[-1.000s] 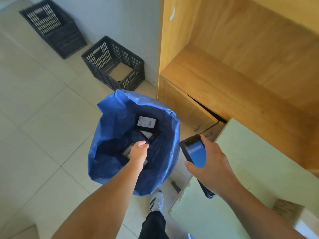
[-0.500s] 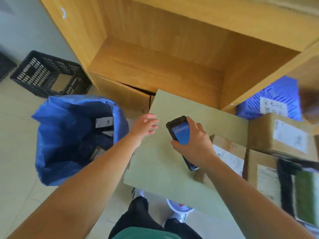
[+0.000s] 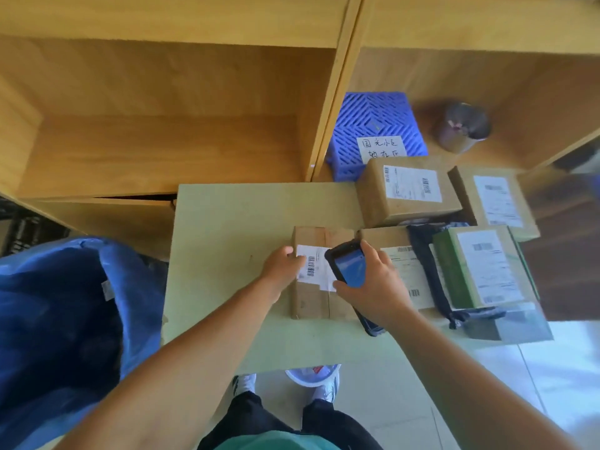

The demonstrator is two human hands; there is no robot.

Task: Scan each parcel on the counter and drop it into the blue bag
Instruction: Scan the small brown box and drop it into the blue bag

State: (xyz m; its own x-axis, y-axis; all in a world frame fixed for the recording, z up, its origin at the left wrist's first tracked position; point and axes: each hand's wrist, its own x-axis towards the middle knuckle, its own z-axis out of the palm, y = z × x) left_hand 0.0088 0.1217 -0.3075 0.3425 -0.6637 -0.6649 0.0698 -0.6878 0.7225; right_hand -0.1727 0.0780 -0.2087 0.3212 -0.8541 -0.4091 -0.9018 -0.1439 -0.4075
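1. The box being dealt with lies flat on the counter. It is the leftmost of the parcels, and its long side runs from the shelf end back toward the person.
2. The left hand is at the box's left edge. Its fingers curl over onto the white label and appear to grip the box there.
3. The right hand is wrapped round the scanner, screen facing up. The scanner hangs just over the right part of the label, and the barcode shows between the two hands.
4. I'd say this is the scanning step, with the drop not yet done.
5. The blue bag stands open on the floor, off the left end of the counter and well apart from the box. That puts it on the left hand's side, so the left hand looks the natural one to carry the box sideways past the counter edge.
6. More parcels wait to the right, all nearer the right hand.
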